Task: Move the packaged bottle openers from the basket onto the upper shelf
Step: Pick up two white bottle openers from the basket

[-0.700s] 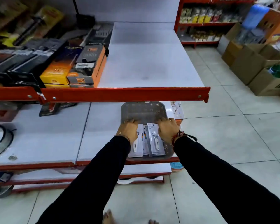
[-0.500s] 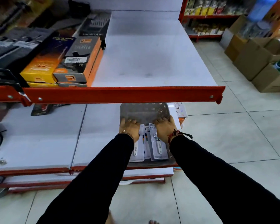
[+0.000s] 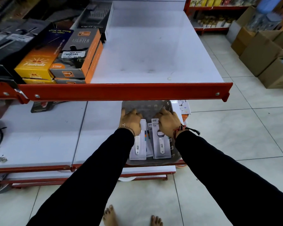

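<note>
Shop shelving in red and white filled the view, with a pale tiled floor (image 3: 235, 128) to one side and cardboard cartons (image 3: 260, 51) stacked beyond it. Over the last half second very little had shifted in the basket (image 3: 145, 106): both hands had stayed planted on the packs, and only the head had dipped closer, so the upper shelf (image 3: 153, 46) loomed larger above the basket. By my reading that meant the lift had not begun, and no pack had yet left the basket.

Inside the basket, which sat on the lower shelf (image 3: 55, 136) just under the red front lip of the upper shelf, the packaged bottle openers (image 3: 161, 144) lay flat in an overlapping pile. Above the basket, the near stretch of the upper shelf was bare white, with boxed lighters (image 3: 78, 54) off toward the person's left.

At the far end of the pile, the left hand (image 3: 131, 122) lay knuckles-up with fingers curled down over the left pack. Beside it, the right hand (image 3: 167, 123) pressed likewise on the top of the right pack. Whether either had truly closed around a card, I could not tell; the fingertips were hidden beneath the hands.
</note>
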A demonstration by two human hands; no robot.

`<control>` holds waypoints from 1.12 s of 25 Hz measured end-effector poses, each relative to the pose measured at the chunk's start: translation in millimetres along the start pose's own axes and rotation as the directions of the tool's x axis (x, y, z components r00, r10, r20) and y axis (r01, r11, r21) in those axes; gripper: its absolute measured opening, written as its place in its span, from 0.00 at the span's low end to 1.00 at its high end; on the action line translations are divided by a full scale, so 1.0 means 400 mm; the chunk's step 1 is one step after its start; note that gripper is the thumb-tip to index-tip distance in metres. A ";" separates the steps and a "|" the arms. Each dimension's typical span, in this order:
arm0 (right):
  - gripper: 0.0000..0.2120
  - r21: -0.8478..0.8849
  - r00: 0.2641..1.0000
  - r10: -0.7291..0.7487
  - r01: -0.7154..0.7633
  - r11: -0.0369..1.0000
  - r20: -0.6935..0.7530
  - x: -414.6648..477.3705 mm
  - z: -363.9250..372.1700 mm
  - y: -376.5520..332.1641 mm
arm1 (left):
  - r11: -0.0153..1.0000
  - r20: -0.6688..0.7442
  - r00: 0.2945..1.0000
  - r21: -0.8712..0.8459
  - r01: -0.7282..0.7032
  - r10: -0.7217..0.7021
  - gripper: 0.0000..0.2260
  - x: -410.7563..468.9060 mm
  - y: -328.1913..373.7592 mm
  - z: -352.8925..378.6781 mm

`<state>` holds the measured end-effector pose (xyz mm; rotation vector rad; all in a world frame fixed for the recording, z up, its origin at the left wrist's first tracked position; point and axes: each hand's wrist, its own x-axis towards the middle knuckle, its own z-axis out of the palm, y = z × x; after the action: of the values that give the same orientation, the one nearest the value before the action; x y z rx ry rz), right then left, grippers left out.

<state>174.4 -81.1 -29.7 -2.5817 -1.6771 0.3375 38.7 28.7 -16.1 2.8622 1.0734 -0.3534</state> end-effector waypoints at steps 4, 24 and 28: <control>0.21 0.177 1.000 -0.003 -0.002 0.984 0.029 -0.045 -0.066 -0.015 | 0.968 0.059 0.995 -0.232 0.093 -0.081 0.16 -0.040 -0.009 -0.072; 0.22 -0.034 0.849 -0.221 0.234 0.972 -0.480 -0.409 -0.490 -0.156 | 0.905 -0.338 0.940 -0.411 -0.109 -0.040 0.16 -0.475 -0.028 -0.516; 0.20 -0.009 0.777 -0.221 0.267 0.964 -0.589 -0.379 -0.675 -0.166 | 0.930 -0.441 0.896 -0.346 -0.122 -0.047 0.16 -0.473 -0.038 -0.675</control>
<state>111.1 -169.6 267.7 -2.0531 -1.6672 -0.3740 -58.1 -43.3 291.0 2.6651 1.0006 0.4851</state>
